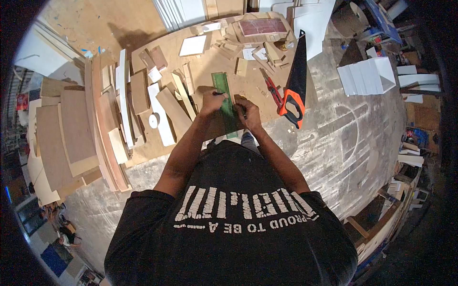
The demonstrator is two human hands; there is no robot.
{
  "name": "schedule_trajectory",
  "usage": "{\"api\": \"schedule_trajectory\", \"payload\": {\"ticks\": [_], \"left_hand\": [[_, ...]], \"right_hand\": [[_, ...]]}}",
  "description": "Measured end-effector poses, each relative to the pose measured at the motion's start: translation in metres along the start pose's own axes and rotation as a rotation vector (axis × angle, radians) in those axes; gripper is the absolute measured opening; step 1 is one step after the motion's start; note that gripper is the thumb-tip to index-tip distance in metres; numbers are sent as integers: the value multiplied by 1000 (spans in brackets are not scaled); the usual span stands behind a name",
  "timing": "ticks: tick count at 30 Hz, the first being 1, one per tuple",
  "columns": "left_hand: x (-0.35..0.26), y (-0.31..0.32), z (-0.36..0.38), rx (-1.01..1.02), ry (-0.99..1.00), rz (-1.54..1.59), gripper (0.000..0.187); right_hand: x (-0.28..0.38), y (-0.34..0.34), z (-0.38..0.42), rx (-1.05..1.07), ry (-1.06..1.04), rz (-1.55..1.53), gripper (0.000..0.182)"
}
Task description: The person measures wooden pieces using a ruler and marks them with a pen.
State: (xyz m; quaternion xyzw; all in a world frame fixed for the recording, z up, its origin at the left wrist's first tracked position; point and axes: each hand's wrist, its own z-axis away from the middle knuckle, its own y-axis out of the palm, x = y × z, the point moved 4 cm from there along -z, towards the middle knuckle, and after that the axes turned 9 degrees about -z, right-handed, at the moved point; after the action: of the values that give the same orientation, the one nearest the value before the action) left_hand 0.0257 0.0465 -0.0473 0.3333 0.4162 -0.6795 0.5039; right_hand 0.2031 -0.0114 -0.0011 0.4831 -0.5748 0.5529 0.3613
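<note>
A green ruler [228, 112] lies lengthwise in front of me, over a brown piece of board near the table's front edge. My left hand [213, 101] is closed at the ruler's left side, with a small dark object at its fingers and the fingertips on the ruler. On the ruler's right side is my right hand [247, 112], its fingers curled together around something dark and thin that is too small to name. Right of my hands lie a red cutter [272, 91] and a handsaw with an orange handle [294, 107].
Wood offcuts [174, 112] and white strips [162, 117] cover the table's left part. A reddish board [262, 27] and a white panel [192, 45] lie at the far side. White boxes [366, 76] stand on the floor at right. A person [67, 237] is at lower left.
</note>
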Motion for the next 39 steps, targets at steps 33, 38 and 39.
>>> {"api": "schedule_trajectory", "payload": {"ticks": [33,38,39], "left_hand": [[32,7,-17,-116,-23,-20,23],[27,8,-11,-70,-72,85,23],[27,9,-10,-56,-104,150,24]], "right_hand": [[17,-5,-4,-64,72,-162,27],[32,-10,-21,-160,221,-310,23],[35,-11,-26,-131,241,-280,19]]}}
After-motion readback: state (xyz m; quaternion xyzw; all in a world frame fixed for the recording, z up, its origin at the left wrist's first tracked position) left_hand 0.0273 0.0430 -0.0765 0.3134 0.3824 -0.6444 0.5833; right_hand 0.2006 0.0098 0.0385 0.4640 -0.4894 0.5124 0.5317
